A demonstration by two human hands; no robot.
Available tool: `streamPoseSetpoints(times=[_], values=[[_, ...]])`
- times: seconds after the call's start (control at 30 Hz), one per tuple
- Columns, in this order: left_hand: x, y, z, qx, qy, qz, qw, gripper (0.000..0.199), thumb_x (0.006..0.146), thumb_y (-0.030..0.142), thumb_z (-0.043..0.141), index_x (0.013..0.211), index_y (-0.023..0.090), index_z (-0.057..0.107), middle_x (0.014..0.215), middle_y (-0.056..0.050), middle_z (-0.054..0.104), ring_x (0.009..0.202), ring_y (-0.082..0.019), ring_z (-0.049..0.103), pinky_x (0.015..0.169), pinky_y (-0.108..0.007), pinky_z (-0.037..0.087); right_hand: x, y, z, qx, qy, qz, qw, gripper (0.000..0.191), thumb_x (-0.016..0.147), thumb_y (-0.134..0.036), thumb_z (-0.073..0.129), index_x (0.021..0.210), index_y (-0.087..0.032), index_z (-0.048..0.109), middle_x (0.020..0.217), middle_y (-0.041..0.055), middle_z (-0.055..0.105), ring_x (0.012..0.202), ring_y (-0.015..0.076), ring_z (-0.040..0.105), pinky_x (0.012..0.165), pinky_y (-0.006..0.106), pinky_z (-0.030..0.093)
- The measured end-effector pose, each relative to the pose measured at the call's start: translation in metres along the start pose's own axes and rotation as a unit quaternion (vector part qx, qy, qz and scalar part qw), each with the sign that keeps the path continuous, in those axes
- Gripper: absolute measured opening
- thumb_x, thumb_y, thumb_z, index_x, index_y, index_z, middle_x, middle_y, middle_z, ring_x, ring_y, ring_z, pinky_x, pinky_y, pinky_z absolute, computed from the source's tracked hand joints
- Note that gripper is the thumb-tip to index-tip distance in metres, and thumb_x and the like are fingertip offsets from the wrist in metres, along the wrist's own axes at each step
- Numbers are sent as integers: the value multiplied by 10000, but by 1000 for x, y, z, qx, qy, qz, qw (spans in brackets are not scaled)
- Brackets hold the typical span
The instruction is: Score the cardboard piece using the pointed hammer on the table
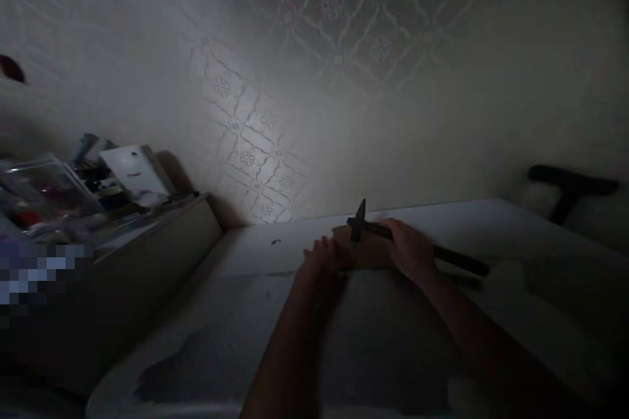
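Note:
My right hand [411,250] is wrapped round the dark handle of a hammer [378,230]. The hammer's head hangs just above a flat brown board [371,252], its wedge end up and its blunt face down. On the board's left side rests my left hand [320,258], its fingers bent and drawn together close below the hammer head. Something thin and small seems to be at those fingertips, but dim light and blur hide what it is. The board lies on a white table [250,245].
A few small dark bits [276,242] lie left of the board. Further left, a cabinet [162,255] carries a clear plastic box [49,183], a white box [132,170] and clutter. A dark T-shaped handle or armrest [572,183] stands at right. Patterned wallpaper [334,111] rises behind.

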State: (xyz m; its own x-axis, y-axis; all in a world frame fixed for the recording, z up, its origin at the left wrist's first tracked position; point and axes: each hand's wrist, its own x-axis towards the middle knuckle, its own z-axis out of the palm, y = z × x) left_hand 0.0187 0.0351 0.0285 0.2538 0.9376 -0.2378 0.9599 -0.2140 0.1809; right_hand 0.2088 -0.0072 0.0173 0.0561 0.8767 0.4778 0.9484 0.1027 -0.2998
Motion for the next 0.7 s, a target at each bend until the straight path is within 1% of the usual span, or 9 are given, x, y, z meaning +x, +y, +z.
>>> streamPoseSetpoints(times=[0.1,0.23,0.4,0.5,0.6,0.7], values=[[1,-1,1,4,0,-5,1000,830,744,648,437,1392,167,242,1496,-180,123,1359,-371,127,1027,-617,158,0,0,0,-3,-6,0,1000,296,822,-118,451,1096,-216,507,1029,40,606,947,190,560,760,295,375],[-1,0,-1,12,2,-5,1000,785,753,645,430,1376,193,276,1497,-167,134,1359,-360,142,1031,-601,181,0,-1,0,-7,6,11,1000,279,832,-143,455,1095,-219,510,1032,45,607,926,191,566,740,297,378],[-4,3,-4,21,-8,-6,1000,792,755,663,412,1382,202,265,1503,-152,119,1366,-350,125,1039,-593,184,0,1,2,0,6,-5,1000,299,806,-100,459,1073,-219,523,1009,42,612,933,188,562,752,295,376],[-5,3,-5,25,-10,-8,1000,817,742,677,405,1383,192,256,1502,-153,129,1363,-354,131,1039,-602,182,1,2,2,5,20,-7,1000,280,810,-114,470,1065,-217,524,1009,50,613,931,190,561,751,297,379],[-5,3,-5,31,-8,-6,999,821,748,665,401,1389,177,241,1501,-161,122,1364,-349,135,1037,-601,191,1,3,3,4,15,-10,1000,271,815,-121,468,1064,-217,519,991,48,617,926,196,564,753,304,382],[-5,2,-5,33,-5,-4,999,807,747,684,384,1383,204,253,1500,-153,135,1363,-344,147,1037,-590,203,2,3,3,6,17,-12,1000,275,809,-106,466,1056,-214,519,988,46,618,940,195,561,763,302,382]])
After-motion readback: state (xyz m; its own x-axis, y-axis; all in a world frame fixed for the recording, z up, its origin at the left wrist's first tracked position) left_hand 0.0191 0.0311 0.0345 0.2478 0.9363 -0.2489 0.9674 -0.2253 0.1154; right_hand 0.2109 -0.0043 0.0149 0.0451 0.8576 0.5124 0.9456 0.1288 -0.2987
